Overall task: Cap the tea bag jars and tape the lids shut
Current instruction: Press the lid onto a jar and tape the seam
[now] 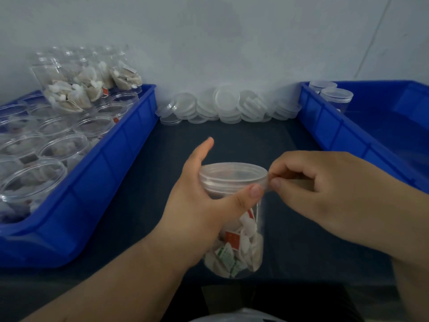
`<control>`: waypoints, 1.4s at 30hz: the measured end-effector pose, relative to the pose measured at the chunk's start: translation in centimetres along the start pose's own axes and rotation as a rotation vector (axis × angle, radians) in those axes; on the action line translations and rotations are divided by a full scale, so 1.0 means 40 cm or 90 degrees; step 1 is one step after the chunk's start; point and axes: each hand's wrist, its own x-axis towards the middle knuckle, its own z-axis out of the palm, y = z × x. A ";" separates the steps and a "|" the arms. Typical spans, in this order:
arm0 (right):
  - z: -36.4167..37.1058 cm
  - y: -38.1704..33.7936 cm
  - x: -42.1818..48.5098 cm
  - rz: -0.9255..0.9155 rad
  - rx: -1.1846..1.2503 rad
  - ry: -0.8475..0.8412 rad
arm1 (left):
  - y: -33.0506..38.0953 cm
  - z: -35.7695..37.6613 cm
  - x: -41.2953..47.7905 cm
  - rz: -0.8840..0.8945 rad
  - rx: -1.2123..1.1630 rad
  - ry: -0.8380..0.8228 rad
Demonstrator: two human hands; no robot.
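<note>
Left hand [204,205] is wrapped round the upper part of a clear plastic jar of tea bags [236,240], thumb pressed across the front just under the translucent round lid [233,176], and that makes sense: it steadies the jar above the dark table [232,135] so the seam faces the working hand. Right hand [308,182] is pinched closed, thumb and forefinger meeting at the lid's right edge on what looks like a small strip of clear tape [267,184], though it is too faint to be sure. Lid is seated, so I judge this the sealing step. Open jars wait in the blue plastic bin on the left [111,182], spare clear lids [222,105] are heaped at the back within reach, and capped jars [332,95] stand in the blue bin on the right [329,126], likely the finished side.
</note>
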 end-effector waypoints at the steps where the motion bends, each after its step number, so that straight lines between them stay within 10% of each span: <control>1: 0.000 0.001 0.001 -0.003 0.003 -0.010 | -0.002 0.001 -0.002 -0.005 -0.015 0.000; 25: 0.089 0.034 0.039 0.070 0.190 0.158 | 0.023 -0.017 -0.003 0.186 0.221 0.115; 33: 0.102 0.052 0.098 0.121 0.249 0.156 | 0.065 -0.055 0.035 0.257 0.258 0.057; 37: 0.057 0.170 0.159 0.347 0.210 0.269 | 0.091 0.008 0.026 0.203 0.203 -0.166; 42: 0.093 0.196 0.158 0.185 -0.031 0.184 | 0.050 -0.039 0.051 0.191 0.017 0.040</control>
